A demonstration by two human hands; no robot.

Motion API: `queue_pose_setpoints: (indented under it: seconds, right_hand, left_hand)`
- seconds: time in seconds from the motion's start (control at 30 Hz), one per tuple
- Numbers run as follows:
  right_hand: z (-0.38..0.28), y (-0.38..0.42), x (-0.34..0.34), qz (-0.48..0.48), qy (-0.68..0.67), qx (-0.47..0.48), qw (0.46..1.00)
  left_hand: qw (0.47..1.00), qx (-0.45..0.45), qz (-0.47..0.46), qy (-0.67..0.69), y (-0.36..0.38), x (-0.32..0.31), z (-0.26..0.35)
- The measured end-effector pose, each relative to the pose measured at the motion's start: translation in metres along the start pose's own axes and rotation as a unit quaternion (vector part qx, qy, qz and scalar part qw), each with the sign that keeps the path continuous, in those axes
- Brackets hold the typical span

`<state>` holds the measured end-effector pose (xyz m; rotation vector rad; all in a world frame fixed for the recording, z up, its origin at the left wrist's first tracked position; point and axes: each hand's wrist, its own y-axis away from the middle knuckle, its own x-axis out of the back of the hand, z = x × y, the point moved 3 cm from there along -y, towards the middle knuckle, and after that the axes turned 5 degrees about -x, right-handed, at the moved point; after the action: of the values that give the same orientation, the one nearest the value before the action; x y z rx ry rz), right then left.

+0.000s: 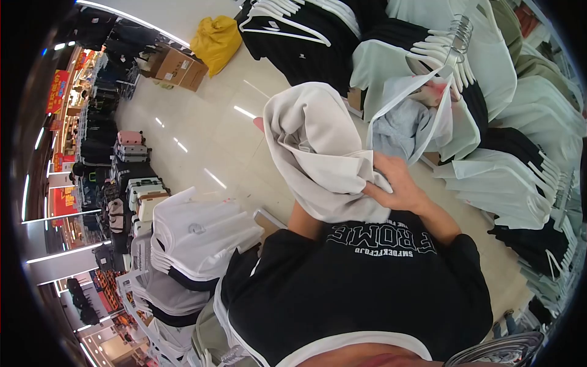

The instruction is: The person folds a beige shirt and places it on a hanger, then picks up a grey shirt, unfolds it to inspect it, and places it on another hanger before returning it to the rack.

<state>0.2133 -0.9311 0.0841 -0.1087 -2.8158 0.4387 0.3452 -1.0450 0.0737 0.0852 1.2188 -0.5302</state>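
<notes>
A bunched, light beige garment [318,131] is held up in front of my chest; its exact kind does not show in the folds. My right hand [394,183] pinches its near right edge between thumb and fingers. Most of my left hand is behind the cloth, supporting it from the far left side. Only a fingertip of my left hand [258,124] sticks out past the cloth. Just beyond my right hand hangs an open white bag-like thing [422,92] with grey cloth [397,128] inside.
Black shirts [293,55] and white shirts [501,183] hang on racks ahead and to the right. More white shirts [195,235] hang close on the left. A yellow bag [215,43] and a cardboard box [180,67] stand on the tiled floor [202,128]. Suitcases [131,144] line the far left.
</notes>
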Motion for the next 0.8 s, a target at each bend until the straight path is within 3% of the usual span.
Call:
queue_pose_setpoints:
  seconds: [0.03, 0.13, 0.4, 0.47, 0.57, 0.67, 0.77, 0.8]
  right_hand:
    - [-0.009, -0.004, 0.001, 0.013, 0.011, 0.042, 0.999]
    - [-0.017, -0.004, 0.009, 0.010, 0.007, 0.042, 0.999]
    - [-0.021, -0.007, 0.021, 0.197, -0.084, -0.032, 0.976]
    - [-0.017, -0.014, 0.030, 0.237, -0.115, -0.026, 0.964]
    - [-0.028, -0.022, 0.043, 0.270, -0.188, -0.055, 0.943]
    - [-0.020, -0.024, 0.052, 0.270, -0.244, -0.097, 0.926]
    - [-0.013, -0.034, 0.053, 0.323, -0.264, -0.135, 0.899]
    - [-0.010, -0.038, 0.054, 0.331, -0.270, -0.149, 0.892]
  left_hand:
    - [1.000, 0.013, 0.009, 0.010, 0.003, 0.000, -0.002]
    - [0.998, 0.047, 0.029, 0.034, 0.010, 0.002, -0.008]
    - [0.981, 0.118, 0.088, 0.129, 0.020, 0.008, -0.010]
    - [0.986, 0.108, 0.088, 0.089, 0.023, 0.016, -0.010]
    - [0.988, 0.091, 0.100, -0.079, 0.038, 0.042, -0.004]
    - [0.993, 0.040, -0.034, 0.102, 0.037, 0.035, -0.002]
    - [0.996, 0.047, -0.078, -0.004, 0.038, 0.062, 0.015]
    - [0.997, 0.042, -0.041, -0.058, 0.038, 0.062, 0.022]
